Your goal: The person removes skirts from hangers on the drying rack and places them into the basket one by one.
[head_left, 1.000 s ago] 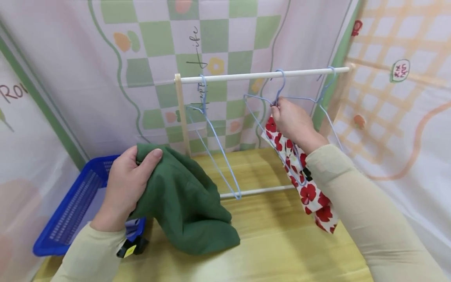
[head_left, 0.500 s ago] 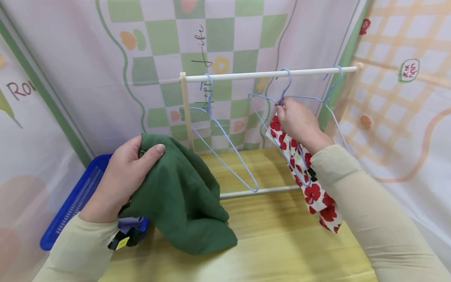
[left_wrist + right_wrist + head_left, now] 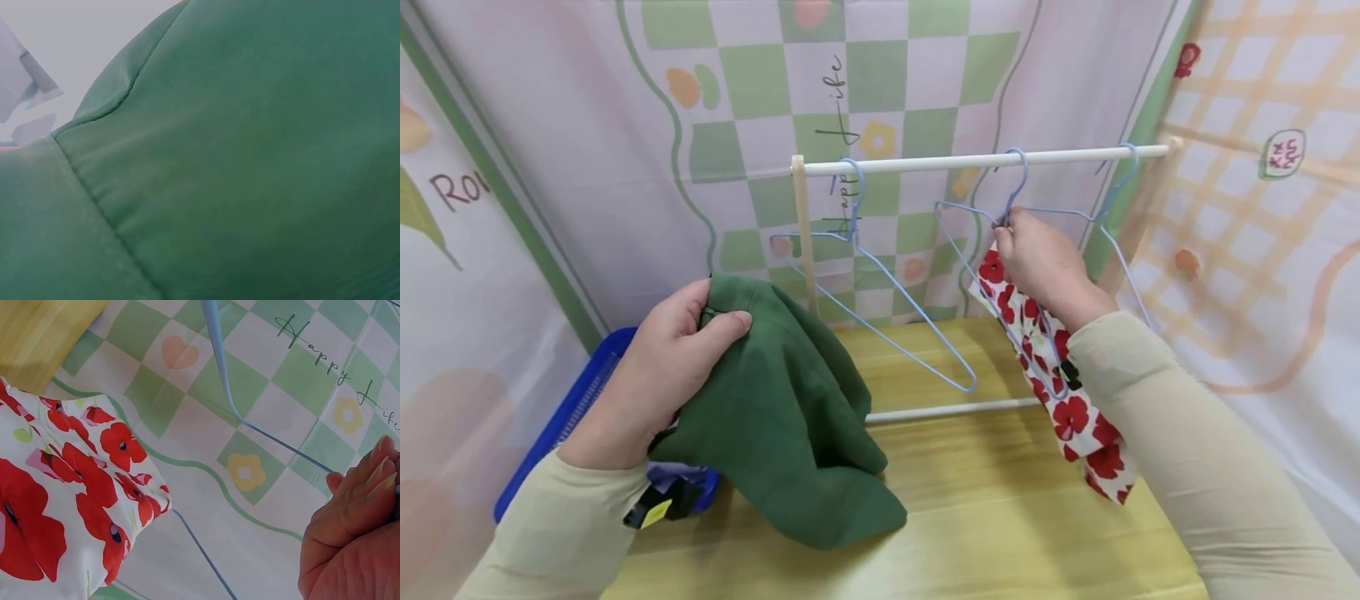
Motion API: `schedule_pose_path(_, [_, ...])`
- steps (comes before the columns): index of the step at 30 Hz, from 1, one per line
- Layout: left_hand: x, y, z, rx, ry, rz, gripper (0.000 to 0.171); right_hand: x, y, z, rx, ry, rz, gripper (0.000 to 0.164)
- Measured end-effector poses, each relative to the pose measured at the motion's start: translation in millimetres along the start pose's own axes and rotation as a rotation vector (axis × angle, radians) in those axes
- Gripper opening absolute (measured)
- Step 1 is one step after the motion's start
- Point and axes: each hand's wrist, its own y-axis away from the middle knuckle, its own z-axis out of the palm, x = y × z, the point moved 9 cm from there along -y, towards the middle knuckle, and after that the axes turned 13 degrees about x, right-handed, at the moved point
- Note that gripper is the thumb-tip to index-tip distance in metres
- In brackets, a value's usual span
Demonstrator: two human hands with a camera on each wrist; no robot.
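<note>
My left hand holds a green garment at its top edge, thumb on top and the other fingers mostly hidden under the cloth. That green cloth fills most of the left wrist view and shows a stitched seam. At the rack, my right hand pinches the neck of the middle blue wire hanger, whose hook sits over the rod. White cloth with red flowers hangs below this hand, overlapped by the hanger's wire. In the right wrist view the floral cloth lies left of the hand.
A white rod on wooden posts also carries a left blue hanger and a right blue hanger. A blue basket stands at left, partly behind my left arm. Printed curtains surround the yellow tabletop.
The left hanger has turned on the rod, its lower corner swinging right and showing more broadly. My left hand has lifted the green garment slightly. My right hand keeps its grip; the head view has shifted.
</note>
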Motion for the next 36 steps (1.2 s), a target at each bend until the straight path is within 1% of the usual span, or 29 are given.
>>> schedule_pose_path(3, [3.0,-0.4,0.1,-0.012,0.032,-0.013,0.025,0,0,0,-0.003,-0.003,0.002,0.047])
schedule_pose_path(7, [6.8,-1.4,-2.9,-0.008,0.016,-0.005,0.026,1,1,1,-0.002,-0.002,0.003,0.047])
schedule_pose_path(10, [10.1,-3.2,-7.7,0.014,-0.018,0.025,0.027,1,2,1,-0.003,0.001,0.005,0.047])
schedule_pose_path(15, [19.0,-4.6,-14.4,0.044,0.008,0.094,0.025,-1,1,1,-0.003,0.005,0.001,0.048])
schedule_pose_path(18, [22.5,-5.9,-18.2,0.064,0.032,0.106,0.040,-1,1,1,-0.003,0.006,0.002,0.049])
schedule_pose_path(22, [23.6,-9.0,-22.7,0.094,0.035,0.077,0.063,-1,0,1,-0.004,0.007,0.002,0.049])
schedule_pose_path(24, [24.9,-9.7,-23.7,0.100,0.027,0.076,0.069,-1,-2,1,-0.005,0.006,0.000,0.049])
schedule_pose_path(25, [26.3,-9.9,-24.2,0.105,0.015,0.089,0.070,-1,-2,2,-0.006,0.006,-0.002,0.050])
schedule_pose_path(26, [27.9,-10.0,-24.3,0.107,0.005,0.105,0.069,-1,-2,2,-0.008,0.005,-0.002,0.050])
schedule_pose_path(28, [31.8,-9.5,-25.7,0.122,-0.046,0.145,0.062,-1,-3,2,-0.009,0.003,-0.004,0.050])
schedule_pose_path(31, [36.8,-8.9,-28.9,0.157,-0.146,0.190,0.041,-1,-4,3,-0.008,0.004,-0.005,0.049])
schedule_pose_path(33, [39.1,-8.9,-31.0,0.177,-0.216,0.206,0.030,-1,-4,3,-0.007,0.005,-0.005,0.048])
schedule_pose_path(36, [41.2,-9.8,-32.3,0.182,-0.279,0.220,0.026,1,-4,4,-0.012,0.006,-0.001,0.048])
